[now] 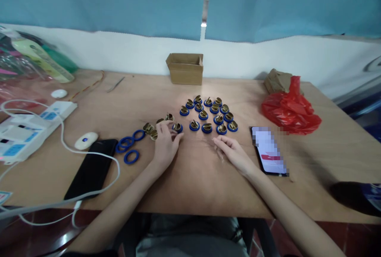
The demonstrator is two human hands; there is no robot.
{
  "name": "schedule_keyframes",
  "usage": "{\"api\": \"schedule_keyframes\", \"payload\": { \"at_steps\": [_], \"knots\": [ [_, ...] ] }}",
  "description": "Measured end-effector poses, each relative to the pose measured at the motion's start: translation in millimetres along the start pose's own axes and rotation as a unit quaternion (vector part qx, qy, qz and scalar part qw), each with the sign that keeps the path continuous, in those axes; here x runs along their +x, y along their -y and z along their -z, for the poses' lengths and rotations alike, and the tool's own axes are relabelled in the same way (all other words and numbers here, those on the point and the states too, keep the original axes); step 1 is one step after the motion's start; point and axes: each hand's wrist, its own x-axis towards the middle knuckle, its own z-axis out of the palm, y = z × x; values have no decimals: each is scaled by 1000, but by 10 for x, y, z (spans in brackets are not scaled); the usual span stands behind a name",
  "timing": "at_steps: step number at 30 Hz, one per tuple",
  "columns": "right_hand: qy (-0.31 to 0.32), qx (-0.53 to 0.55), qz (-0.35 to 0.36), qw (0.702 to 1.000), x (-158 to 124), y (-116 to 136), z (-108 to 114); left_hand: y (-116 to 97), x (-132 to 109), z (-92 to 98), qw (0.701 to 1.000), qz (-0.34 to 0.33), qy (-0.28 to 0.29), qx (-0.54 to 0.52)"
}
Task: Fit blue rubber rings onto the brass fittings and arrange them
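Left hand (165,146) lies palm down on the wooden table (196,181), fingers curled close together; whether they pinch anything cannot be told. Right hand (235,154) rests flat, fingers loosely apart, empty. Beyond both sits a cluster of blue-ringed brass pieces (208,116). Loose blue rings (127,146) lie just left of the left hand, bare brass pieces (150,130) by its far-left edge. One ringed piece (177,127) sits just beyond its fingertips, far nearer this hand than the right.

Dim, soft light; edges stretched and blurred.
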Motion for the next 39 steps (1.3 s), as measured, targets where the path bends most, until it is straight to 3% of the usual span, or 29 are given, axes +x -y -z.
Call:
{"api": "schedule_keyframes", "payload": {
  "at_steps": [3, 8, 13, 16, 19, 22, 26, 29, 34, 39],
  "knots": [
    [-2, 0, -1, 1000, 2, -4, 8, 18, 20, -9, 997, -73, 10, -37],
    [-3, 12, -1, 1000, 1, -13, 8, 108, 180, 171, 986, -133, -38, 93],
    [2, 7, 0, 1000, 6, -38, -1, 261, 584, 305, 960, -93, 34, 263],
    [5, -2, 3, 1000, 27, -73, 7, 311, 838, 268, 945, -21, 90, 312],
    [2, -2, 10, 1000, 50, -96, 27, 311, 995, 217, 946, 20, 91, 312],
    [-12, 7, 16, 1000, 54, -91, 45, 239, 1005, 233, 954, 9, 56, 296],
    [-16, 21, 32, 999, 27, -53, 45, 6, 776, 318, 986, -81, 8, 146],
    [-11, 30, 49, 998, 2, -23, 33, -228, 494, 311, 987, -136, 81, -34],
    [17, 93, 63, 994, -21, -14, 27, -521, 105, 117, 933, -54, 258, -244],
    [42, 166, 73, 983, -41, -40, 30, -546, -97, -99, 860, 42, 327, -389]
  ]
}}
